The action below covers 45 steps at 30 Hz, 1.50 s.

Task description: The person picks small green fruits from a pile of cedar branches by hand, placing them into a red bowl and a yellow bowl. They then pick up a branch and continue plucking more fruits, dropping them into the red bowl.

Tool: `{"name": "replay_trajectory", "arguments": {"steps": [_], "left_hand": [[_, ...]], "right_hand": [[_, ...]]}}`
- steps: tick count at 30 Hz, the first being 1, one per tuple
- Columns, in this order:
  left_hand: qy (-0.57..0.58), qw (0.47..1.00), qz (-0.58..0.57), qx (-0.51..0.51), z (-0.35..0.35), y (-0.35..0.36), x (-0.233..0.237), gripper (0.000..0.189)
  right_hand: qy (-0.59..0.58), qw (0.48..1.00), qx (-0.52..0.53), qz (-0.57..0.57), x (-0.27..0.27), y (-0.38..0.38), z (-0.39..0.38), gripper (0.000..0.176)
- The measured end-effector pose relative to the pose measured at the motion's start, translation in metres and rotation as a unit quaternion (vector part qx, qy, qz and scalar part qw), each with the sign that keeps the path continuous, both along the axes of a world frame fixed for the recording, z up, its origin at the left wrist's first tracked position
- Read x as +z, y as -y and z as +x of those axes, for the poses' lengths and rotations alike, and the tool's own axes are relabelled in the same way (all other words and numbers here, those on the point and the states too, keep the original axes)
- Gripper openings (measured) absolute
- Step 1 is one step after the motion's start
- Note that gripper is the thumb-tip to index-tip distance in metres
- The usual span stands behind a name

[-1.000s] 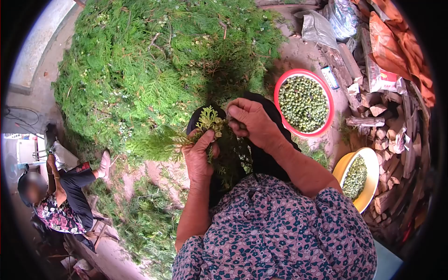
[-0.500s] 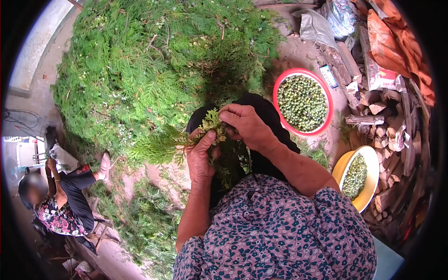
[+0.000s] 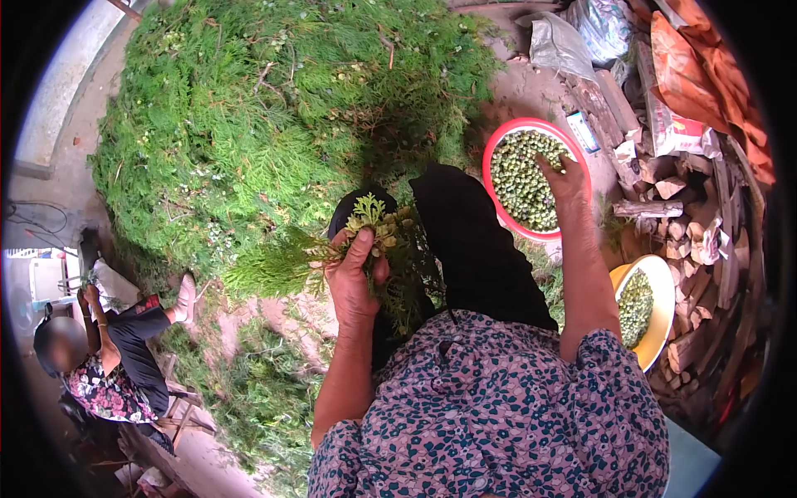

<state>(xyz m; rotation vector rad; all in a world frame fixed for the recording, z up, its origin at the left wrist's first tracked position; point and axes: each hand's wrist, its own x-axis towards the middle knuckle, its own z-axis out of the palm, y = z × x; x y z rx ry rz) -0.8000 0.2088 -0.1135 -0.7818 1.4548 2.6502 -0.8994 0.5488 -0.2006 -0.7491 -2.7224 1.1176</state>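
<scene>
My left hand [image 3: 355, 278] is closed around an evergreen sprig [image 3: 278, 264] with flat, scaly leaves and a cluster of pale green cones at my thumb. The sprig hangs over my knees, its feathery end pointing left. My right hand [image 3: 568, 181] is over the right part of a red-rimmed basin [image 3: 531, 123], fingers apart and pointing down at its contents. Small round green cones [image 3: 523, 178] fill much of that basin, which stands on the ground to the right of my knees.
A large heap of cut evergreen branches [image 3: 249, 149] lies ahead. Right of me stand a yellow basin [image 3: 664, 328] of green cones and stacked firewood [image 3: 685, 249]. An orange sheet [image 3: 701, 83] hangs far right. Another person [image 3: 124, 357] sits at left.
My right hand has left the sprig and moved right, over the red-rimmed basin, its fingers now spread. My left hand stays almost in place with the sprig.
</scene>
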Motion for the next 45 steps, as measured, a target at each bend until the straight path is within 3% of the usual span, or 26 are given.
{"name": "replay_trajectory", "arguments": {"steps": [1,5,7,8,9,10,11,12,13,15,17,20,21,23,25,27,29,32,34,35,37,38,41,42,45], "left_hand": [[0.001,1.000,-0.001,-0.001,0.000,0.000,-0.001,0.023],[0.005,0.998,-0.046,-0.030,-0.001,-0.003,-0.007,0.021],[0.002,0.997,-0.060,-0.041,-0.001,-0.005,-0.007,0.020],[0.007,0.996,-0.083,-0.044,-0.001,-0.007,-0.004,0.020],[0.012,0.993,-0.107,-0.048,-0.001,-0.010,-0.003,0.019],[0.013,0.993,-0.107,-0.049,-0.001,-0.011,-0.003,0.019],[0.015,0.994,-0.102,-0.048,-0.001,-0.012,-0.003,0.017],[0.017,0.994,-0.096,-0.046,-0.001,-0.012,-0.003,0.016],[0.017,0.994,-0.096,-0.047,0.000,-0.012,-0.003,0.016],[0.016,0.993,-0.106,-0.059,0.000,-0.011,-0.003,0.017],[0.005,0.992,-0.110,-0.063,-0.001,-0.012,-0.004,0.016],[-0.010,0.989,-0.127,-0.077,-0.002,-0.015,-0.008,0.016],[-0.017,0.987,-0.138,-0.078,-0.003,-0.015,-0.009,0.015],[-0.014,0.984,-0.158,-0.086,-0.003,-0.015,-0.010,0.014],[-0.011,0.980,-0.177,-0.092,-0.001,-0.013,-0.013,0.013],[-0.033,0.964,-0.237,-0.115,0.001,-0.010,-0.018,0.017],[-0.026,0.963,-0.242,-0.111,0.002,-0.010,-0.014,0.017],[-0.007,0.968,-0.231,-0.096,0.001,-0.013,-0.003,0.015],[0.003,0.973,-0.214,-0.084,0.000,-0.012,-0.002,0.014],[0.003,0.981,-0.174,-0.083,0.000,-0.010,-0.004,0.015],[0.002,0.988,-0.133,-0.083,-0.001,-0.007,-0.009,0.015],[-0.013,0.992,-0.103,-0.071,-0.001,-0.006,-0.011,0.015],[-0.022,0.997,-0.045,-0.064,-0.001,-0.001,-0.008,0.015],[-0.017,0.997,-0.018,-0.067,0.000,0.000,-0.007,0.015],[-0.016,0.996,-0.033,-0.087,-0.002,0.001,-0.007,0.014]], "right_hand": [[0.000,0.998,-0.005,0.068,0.002,-0.009,0.003,0.054],[0.008,0.981,0.041,0.188,-0.029,-0.055,0.013,0.053],[0.052,0.956,0.073,0.279,-0.035,-0.060,0.012,0.049],[-0.031,0.965,0.022,0.259,-0.034,-0.054,0.014,0.035],[-0.030,0.965,0.021,0.259,-0.038,-0.049,0.003,0.035],[-0.180,0.960,-0.173,-0.124,-0.048,-0.045,-0.015,0.026],[-0.295,0.756,-0.333,-0.480,-0.041,-0.030,-0.024,0.018],[-0.311,0.720,-0.366,-0.501,-0.030,-0.023,-0.024,0.010],[-0.311,0.720,-0.367,-0.501,-0.027,-0.023,-0.022,0.010],[-0.219,0.782,-0.305,-0.498,-0.022,-0.022,-0.020,0.013],[-0.201,0.820,-0.143,-0.516,0.033,0.034,-0.010,0.020],[-0.088,0.890,0.164,-0.416,0.097,0.112,0.023,0.022],[-0.091,0.877,0.247,-0.402,0.104,0.137,0.032,0.019],[-0.264,0.847,0.415,-0.203,0.104,0.172,0.039,0.024],[-0.262,0.843,0.408,-0.234,0.104,0.197,0.045,0.021],[-0.296,0.851,0.412,-0.134,0.089,0.210,0.045,0.019],[-0.259,0.845,0.452,-0.120,0.086,0.209,0.043,0.018],[-0.264,0.855,0.408,-0.180,0.086,0.211,0.044,0.014],[-0.122,0.874,0.350,-0.314,0.093,0.203,0.039,0.013],[-0.122,0.874,0.350,-0.314,0.094,0.197,0.036,0.013],[-0.026,0.791,0.294,-0.537,0.096,0.184,0.028,0.014],[-0.023,0.775,0.244,-0.582,0.095,0.185,0.024,0.018],[0.005,0.732,0.250,-0.634,0.086,0.180,0.022,0.019],[0.044,0.762,0.308,-0.568,0.086,0.178,0.024,0.019],[0.069,0.739,0.369,-0.560,0.089,0.187,0.032,0.017]]}}
